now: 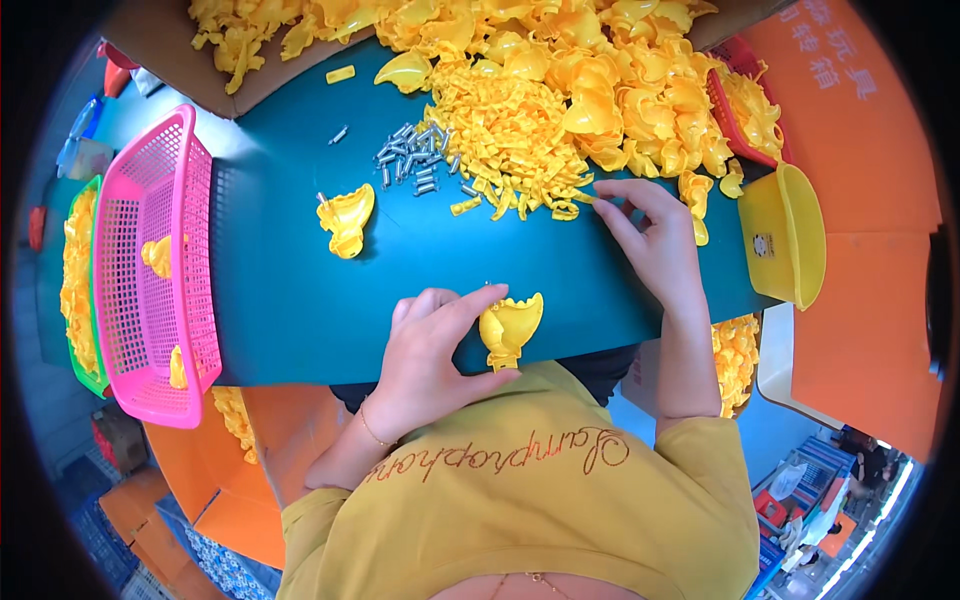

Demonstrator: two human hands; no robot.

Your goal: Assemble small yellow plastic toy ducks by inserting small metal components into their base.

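Observation:
My left hand (428,338) is curled around a yellow plastic shell (513,328), thumb at its lower end and fingers at its top, close to the table's near edge. My right hand (655,240) reaches to the lower right of a heap of small yellow plastic strips (500,125). Its thumb and forefinger pinch a small yellow strip (582,197) there. Left of the heap lies a cluster of small silvery metal cylinders (415,155), with one cylinder (339,134) apart from them. Another yellow shell piece (346,222) rests on the table's left part.
Large yellow shells (600,90) are piled at the back. A pink basket (185,290) with a few yellow pieces stands at the left, beside a green basket (92,370). At the right are a yellow bin (780,240) and a red basket (722,115).

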